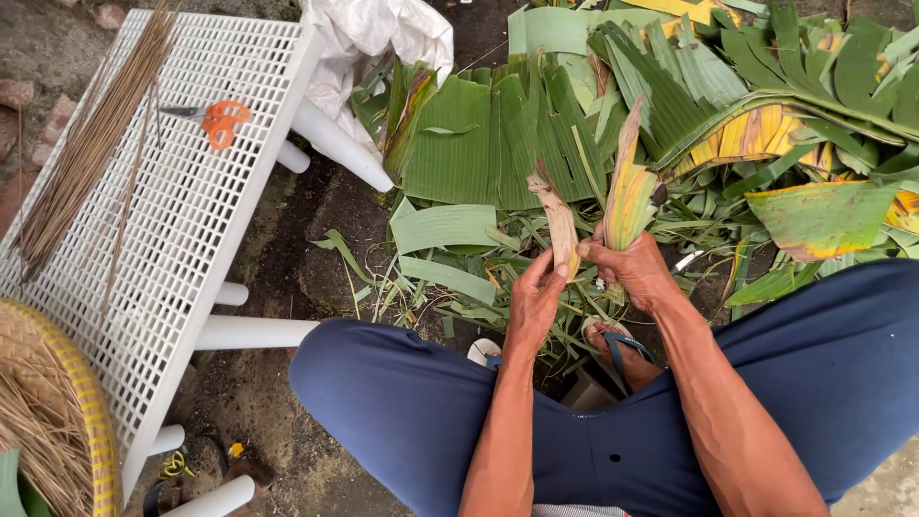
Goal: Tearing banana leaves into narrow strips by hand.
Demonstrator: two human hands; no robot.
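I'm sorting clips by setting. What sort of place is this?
Probably an outdoor yard used as a work spot. The ground is bare earth, cut banana leaves are heaped on it, and a white plastic rack lying on its side holds thin sticks and orange-handled scissors.

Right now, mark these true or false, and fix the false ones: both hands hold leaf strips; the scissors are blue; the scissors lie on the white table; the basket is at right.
1. Both hands hold leaf strips. True: the left hand grips a dried strip, the right hand a yellow-green strip.
2. The scissors are blue. False: their handles are orange.
3. The scissors lie on the white table. True.
4. The woven basket is at right. False: it is at lower left.
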